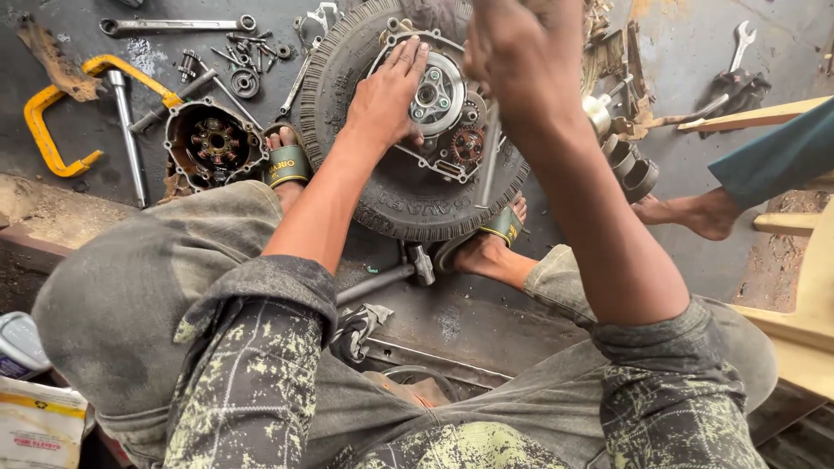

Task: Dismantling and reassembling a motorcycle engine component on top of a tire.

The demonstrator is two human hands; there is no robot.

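The engine (434, 104), cover (213, 143) already off beside the tyre (408, 195) it rests on, sits half stripped: left hand (387, 95) lies flat on it, right hand (512, 52) clenches a rod (489, 156) over its gears.

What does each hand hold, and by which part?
Right hand grips a metal rod by its upper end. Left hand holds nothing, resting flat on the engine.

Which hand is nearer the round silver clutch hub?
Left. The left hand lies flat beside the round silver clutch hub, fingertips touching its rim; the right hand is raised above-right, gripping a metal rod.
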